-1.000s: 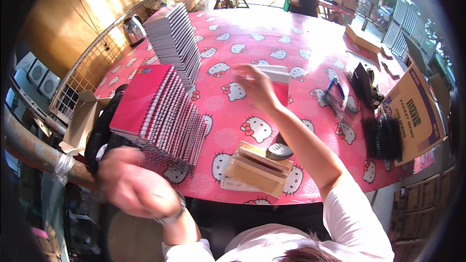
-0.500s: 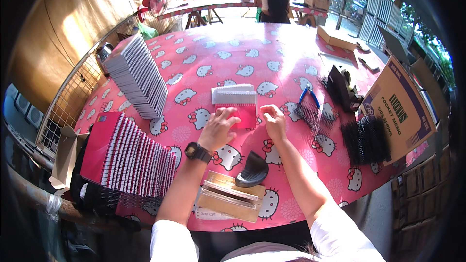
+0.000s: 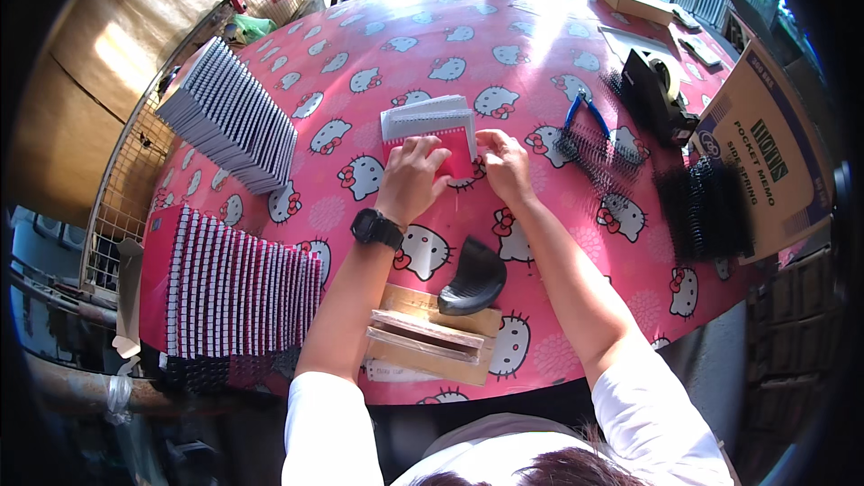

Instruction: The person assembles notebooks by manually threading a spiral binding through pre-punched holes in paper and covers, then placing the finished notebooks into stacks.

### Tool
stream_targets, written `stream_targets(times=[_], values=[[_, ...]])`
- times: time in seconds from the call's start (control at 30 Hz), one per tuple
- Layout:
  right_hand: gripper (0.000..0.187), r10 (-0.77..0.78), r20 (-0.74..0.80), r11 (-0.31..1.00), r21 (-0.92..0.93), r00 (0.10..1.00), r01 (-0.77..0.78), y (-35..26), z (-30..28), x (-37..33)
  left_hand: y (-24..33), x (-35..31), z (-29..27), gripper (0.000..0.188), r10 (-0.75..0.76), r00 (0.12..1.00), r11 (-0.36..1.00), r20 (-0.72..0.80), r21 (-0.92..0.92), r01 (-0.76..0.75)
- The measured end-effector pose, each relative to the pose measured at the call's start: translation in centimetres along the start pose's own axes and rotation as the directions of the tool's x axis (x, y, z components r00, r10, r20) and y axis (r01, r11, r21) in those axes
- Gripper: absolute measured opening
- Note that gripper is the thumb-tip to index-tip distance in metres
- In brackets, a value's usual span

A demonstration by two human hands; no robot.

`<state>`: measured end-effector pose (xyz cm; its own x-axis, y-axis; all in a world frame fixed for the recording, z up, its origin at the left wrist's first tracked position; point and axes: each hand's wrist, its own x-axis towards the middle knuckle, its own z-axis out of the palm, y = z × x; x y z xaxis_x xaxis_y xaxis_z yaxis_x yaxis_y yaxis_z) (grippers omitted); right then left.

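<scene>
A small memo pad lies on the table in front of me, its pink cover toward me and its white ruled sheets beyond. My left hand, with a black watch on its wrist, rests on the cover with fingers apart. At the cover's right edge is my right hand, fingers curled and thumb and index close together; whatever is between them is too small to make out. Closer to me, a black curved piece sits partly on a slotted wooden block.
Stacked pink pads and a tall stack of white pads stand left. Rightward lie blue-handled pliers, loose wire coils, bundled black coils, a tape dispenser and a cardboard box.
The view has tipped downward, so the table sits higher in the picture. My right hand has come in to the pad's right edge. The white sheets are fanned a little more.
</scene>
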<state>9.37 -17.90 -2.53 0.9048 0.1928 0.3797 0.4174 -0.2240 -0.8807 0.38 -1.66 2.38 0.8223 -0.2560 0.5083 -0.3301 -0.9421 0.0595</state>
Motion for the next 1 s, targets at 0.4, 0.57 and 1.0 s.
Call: stream_targets(times=[0.4, 0.57, 1.0], values=[[0.034, 0.129, 0.136, 0.787, 0.589, 0.982, -0.185, -1.2, -1.1, 0.1, -0.4, 1.4, 1.0, 0.044, 0.011, 0.999, 0.999, -0.031, 0.049, -0.009], [0.035, 0.151, 0.188, 0.729, 0.642, 0.97, -0.238, -1.9, -1.9, 0.2, -0.9, 1.6, 1.3, 0.037, 0.016, 0.999, 0.997, -0.043, 0.075, -0.013], [0.038, 0.141, 0.256, 0.713, 0.644, 0.956, -0.278, -1.8, -1.7, 0.2, -2.6, 3.8, -0.3, 0.028, -0.227, 0.971, 0.916, 0.078, -0.322, 0.24]])
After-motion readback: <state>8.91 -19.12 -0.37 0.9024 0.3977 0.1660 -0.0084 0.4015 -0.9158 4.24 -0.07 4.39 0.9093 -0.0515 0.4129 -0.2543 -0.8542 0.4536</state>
